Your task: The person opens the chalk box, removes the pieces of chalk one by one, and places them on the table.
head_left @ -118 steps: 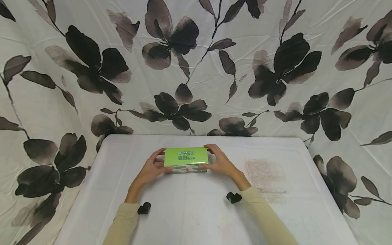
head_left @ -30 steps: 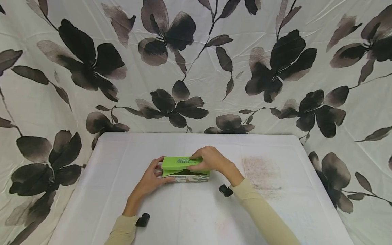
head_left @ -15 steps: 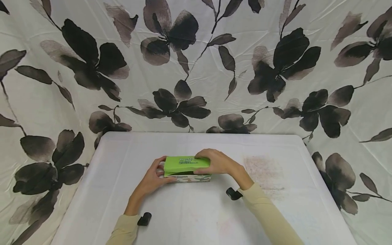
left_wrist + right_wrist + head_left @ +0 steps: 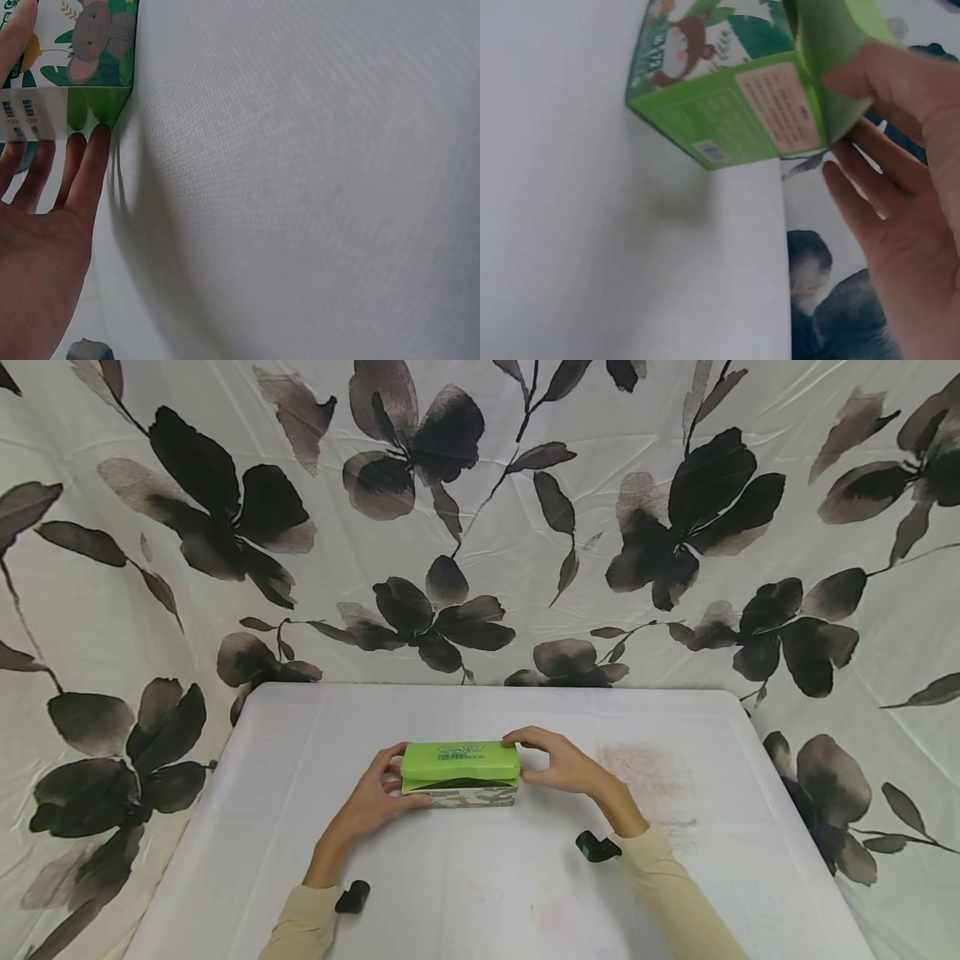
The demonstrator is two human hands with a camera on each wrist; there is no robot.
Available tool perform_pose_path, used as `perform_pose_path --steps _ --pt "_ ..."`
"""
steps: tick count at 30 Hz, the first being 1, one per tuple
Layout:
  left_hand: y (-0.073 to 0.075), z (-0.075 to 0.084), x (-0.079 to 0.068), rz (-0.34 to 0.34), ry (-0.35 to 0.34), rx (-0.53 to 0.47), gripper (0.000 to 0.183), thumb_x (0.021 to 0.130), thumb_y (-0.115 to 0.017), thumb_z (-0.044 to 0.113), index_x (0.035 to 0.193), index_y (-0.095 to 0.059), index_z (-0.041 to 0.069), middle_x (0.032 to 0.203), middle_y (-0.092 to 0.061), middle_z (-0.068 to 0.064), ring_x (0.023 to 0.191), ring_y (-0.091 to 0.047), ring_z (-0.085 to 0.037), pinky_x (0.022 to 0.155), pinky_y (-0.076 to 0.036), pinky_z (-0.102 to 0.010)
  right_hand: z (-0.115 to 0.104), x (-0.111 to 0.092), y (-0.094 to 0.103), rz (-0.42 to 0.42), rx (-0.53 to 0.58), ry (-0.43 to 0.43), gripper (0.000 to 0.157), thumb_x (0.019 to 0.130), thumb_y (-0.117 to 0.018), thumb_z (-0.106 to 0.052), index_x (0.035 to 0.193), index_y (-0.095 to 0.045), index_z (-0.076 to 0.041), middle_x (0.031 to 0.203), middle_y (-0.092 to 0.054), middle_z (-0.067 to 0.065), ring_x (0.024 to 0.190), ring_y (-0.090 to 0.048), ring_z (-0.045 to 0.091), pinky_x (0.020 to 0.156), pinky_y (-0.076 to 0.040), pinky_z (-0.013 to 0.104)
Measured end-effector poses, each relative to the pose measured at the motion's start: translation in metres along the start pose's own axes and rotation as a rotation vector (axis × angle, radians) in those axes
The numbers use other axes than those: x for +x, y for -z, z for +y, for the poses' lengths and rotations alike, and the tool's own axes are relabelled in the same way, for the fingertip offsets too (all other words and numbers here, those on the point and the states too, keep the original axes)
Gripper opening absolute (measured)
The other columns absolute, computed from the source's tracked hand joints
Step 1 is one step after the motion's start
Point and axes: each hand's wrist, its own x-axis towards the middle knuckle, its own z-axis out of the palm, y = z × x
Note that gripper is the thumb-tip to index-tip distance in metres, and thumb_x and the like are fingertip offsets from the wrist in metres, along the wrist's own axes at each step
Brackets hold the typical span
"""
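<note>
A small cardboard box (image 4: 461, 797) with a bright green lid (image 4: 459, 762) sits on the table, its lid slightly raised along the front, leaving a dark gap. My left hand (image 4: 375, 792) grips the left end, thumb at the front and fingers against the end panel. At the right end, my right hand (image 4: 564, 765) holds the lid's edge between thumb and fingers. The left wrist view shows an elephant print on the box (image 4: 97, 45); in the right wrist view the green end panel (image 4: 727, 124) carries a pale label. The box's inside is hidden.
The white-covered table (image 4: 450, 893) has a faint reddish-brown stain (image 4: 648, 785) on the right. A floral cloth (image 4: 442, 485) hangs behind the back edge. Black wrist cameras (image 4: 352, 897) sit at both wrists.
Earlier the lid lay flat; by a second ago it stood raised at the front. My right hand has since slid from the lid's top to its right end. My left hand keeps its hold.
</note>
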Motion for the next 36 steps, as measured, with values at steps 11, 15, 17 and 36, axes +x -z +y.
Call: perform_pose_path --steps 11,15,17,36 --pt "0.001 0.0 -0.001 -0.005 0.002 0.007 0.103 0.075 -0.095 0.02 0.158 -0.033 0.015 0.131 -0.048 -0.014 0.108 -0.06 -0.028 0.09 -0.055 -0.03 0.014 0.0 -0.011 0.208 0.221 -0.05 0.02 0.096 -0.068 0.006 0.116 -0.067 0.003 0.12 -0.066 0.018 0.121 -0.062 0.035 0.105 -0.05 0.034" --pt "0.001 0.0 0.0 -0.004 -0.013 0.004 0.101 0.076 -0.094 0.019 0.157 -0.035 0.016 0.128 -0.048 -0.014 0.106 -0.06 -0.028 0.09 -0.055 -0.029 0.014 0.003 -0.012 0.254 0.267 -0.073 0.018 0.096 -0.066 0.007 0.114 -0.066 0.008 0.117 -0.066 0.024 0.116 -0.063 0.04 0.101 -0.053 0.033" --pt "0.001 -0.001 0.0 -0.006 -0.021 0.002 0.1 0.076 -0.094 0.018 0.156 -0.035 0.016 0.131 -0.048 -0.013 0.106 -0.061 -0.028 0.091 -0.055 -0.031 0.016 0.006 -0.013 0.291 0.274 -0.084 0.017 0.096 -0.067 0.007 0.113 -0.065 0.009 0.115 -0.065 0.025 0.114 -0.064 0.041 0.098 -0.054 0.033" --pt "0.001 -0.003 -0.001 -0.001 -0.054 -0.006 0.102 0.075 -0.094 0.017 0.157 -0.034 0.013 0.138 -0.044 -0.014 0.11 -0.055 -0.028 0.092 -0.055 -0.032 0.023 0.028 -0.027 0.508 0.378 -0.255 0.024 0.099 -0.072 -0.016 0.112 -0.066 0.004 0.1 -0.068 0.02 0.086 -0.069 0.019 0.087 -0.059 0.045"
